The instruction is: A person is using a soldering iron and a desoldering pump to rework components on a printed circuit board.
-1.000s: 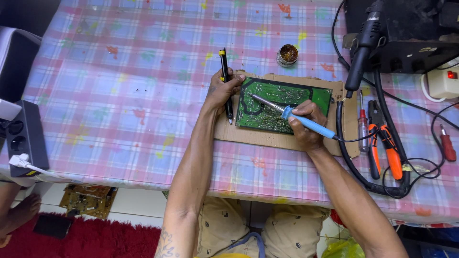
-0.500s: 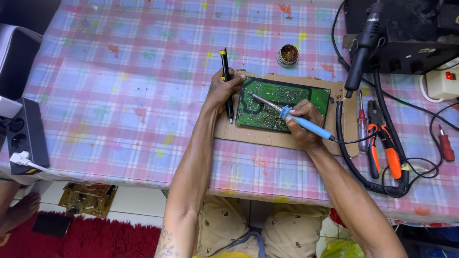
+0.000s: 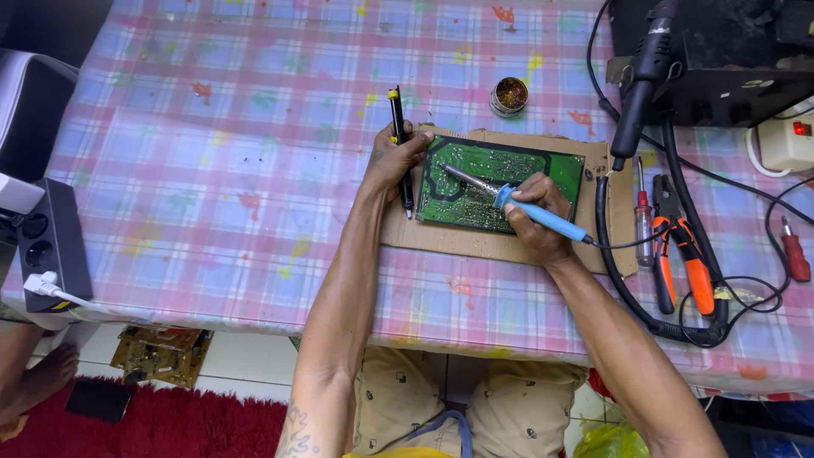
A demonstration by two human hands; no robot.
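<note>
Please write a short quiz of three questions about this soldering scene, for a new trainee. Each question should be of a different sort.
1. True or false: the right hand holds the blue-handled soldering iron with its tip over the green circuit board.
2. What does the left hand hold?
A. the black and yellow desoldering pump
B. a hammer
C. a cup
3. Fill in: the circuit board lies on a sheet of ____.

Key: 1 true; 2 A; 3 cardboard.
</note>
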